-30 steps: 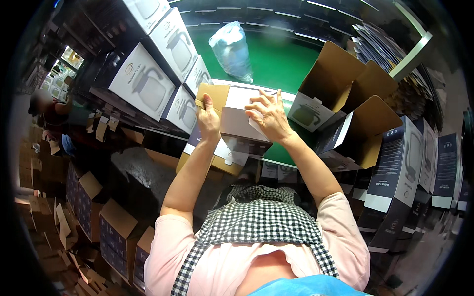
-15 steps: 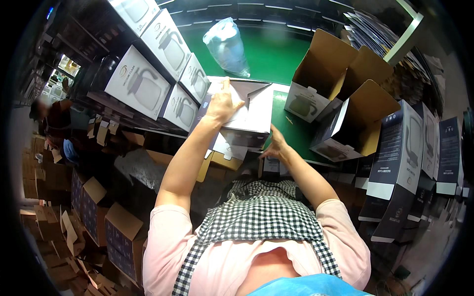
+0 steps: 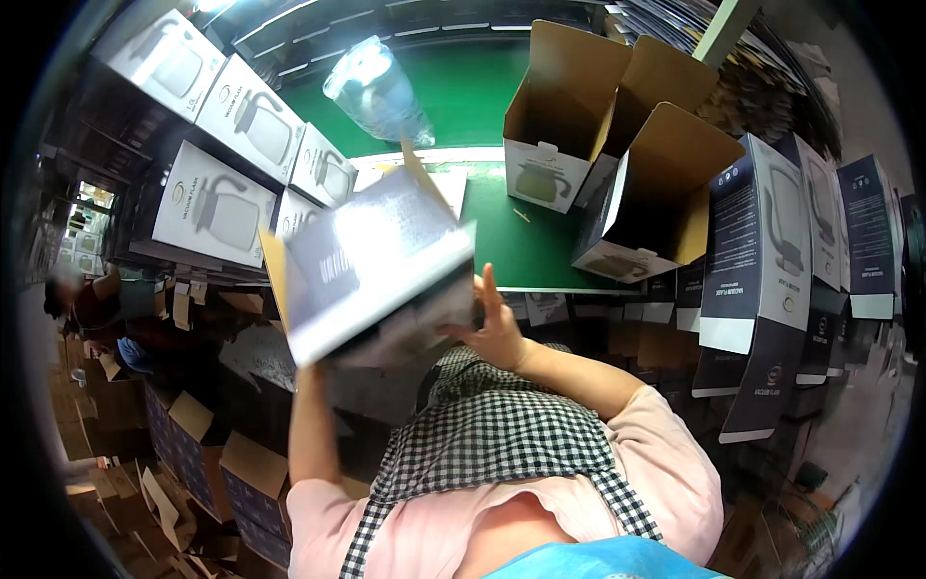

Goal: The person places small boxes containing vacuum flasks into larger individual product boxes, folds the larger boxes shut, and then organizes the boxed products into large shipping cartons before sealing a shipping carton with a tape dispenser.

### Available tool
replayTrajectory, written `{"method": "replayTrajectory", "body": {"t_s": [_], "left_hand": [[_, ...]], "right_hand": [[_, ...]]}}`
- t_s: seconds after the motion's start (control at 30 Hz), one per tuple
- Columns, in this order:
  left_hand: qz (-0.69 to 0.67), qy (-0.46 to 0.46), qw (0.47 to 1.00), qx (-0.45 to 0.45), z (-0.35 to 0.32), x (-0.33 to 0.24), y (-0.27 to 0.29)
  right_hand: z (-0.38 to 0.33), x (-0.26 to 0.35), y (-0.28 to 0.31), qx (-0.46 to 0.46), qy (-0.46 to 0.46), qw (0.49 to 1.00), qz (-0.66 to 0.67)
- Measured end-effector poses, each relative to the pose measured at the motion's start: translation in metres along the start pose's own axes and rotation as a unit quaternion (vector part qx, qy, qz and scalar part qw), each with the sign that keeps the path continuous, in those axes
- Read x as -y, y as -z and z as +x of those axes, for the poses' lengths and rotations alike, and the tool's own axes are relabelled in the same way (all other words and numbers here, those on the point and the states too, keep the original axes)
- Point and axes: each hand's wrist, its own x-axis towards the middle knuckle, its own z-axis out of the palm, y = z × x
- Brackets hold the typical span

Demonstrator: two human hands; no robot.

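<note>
Head view: a flat-sided cardboard box (image 3: pixel 371 265), dark on its printed face with brown flaps showing at its upper and left edges, is lifted and tilted in the air above the near edge of the green bench (image 3: pixel 526 246), close in front of the person. The right hand (image 3: pixel 492 328) is open, fingers spread, its palm against the lower right side of the box. The left hand is hidden behind the box; only the left forearm rises to the box's underside, so I cannot tell whether that hand grips or only props it.

On the bench, toward its far right part, stand two open boxes (image 3: pixel 569 116) with their brown flaps raised, one with a white front, the other tipped toward the right edge. A clear plastic bag (image 3: pixel 376 87) with something pale in it lies at the far side of the bench. Along the left edge runs a row of white boxes (image 3: pixel 212 203) printed with a jug picture. To the right of the bench stand tall dark boxes (image 3: pixel 772 251). Below on the left, folded brown cartons (image 3: pixel 193 454) are stacked on the floor
</note>
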Motion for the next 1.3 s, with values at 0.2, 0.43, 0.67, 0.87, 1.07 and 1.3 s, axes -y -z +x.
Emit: {"method": "replayTrajectory", "body": {"t_s": [0.2, 0.43, 0.67, 0.87, 1.07, 1.3], "left_hand": [[0.127, -0.087, 0.984, 0.089, 0.145, 0.121, -0.209], [0.379, -0.114, 0.918, 0.037, 0.178, 0.126, -0.242], [0.692, 0.002, 0.722, -0.02, 0.15, 0.169, -0.138], [0.605, -0.064, 0.793, -0.035, 0.142, 0.126, -0.124], [0.462, -0.229, 0.84, -0.168, 0.035, -0.106, -0.002], [0.119, -0.276, 0.922, -0.245, 0.009, -0.101, 0.123]], "right_hand": [[-0.049, -0.056, 0.11, -0.086, -0.17, 0.943, -0.273], [-0.065, -0.095, 0.129, -0.198, -0.42, 0.788, -0.405], [-0.1, -0.114, 0.073, -0.057, -0.435, 0.862, -0.252], [0.031, -0.076, 0.0, -0.017, -0.283, 0.954, -0.093], [0.099, -0.052, -0.006, -0.08, -0.193, 0.974, -0.084], [0.217, 0.051, 0.016, -0.083, -0.081, 0.955, 0.274]]}}
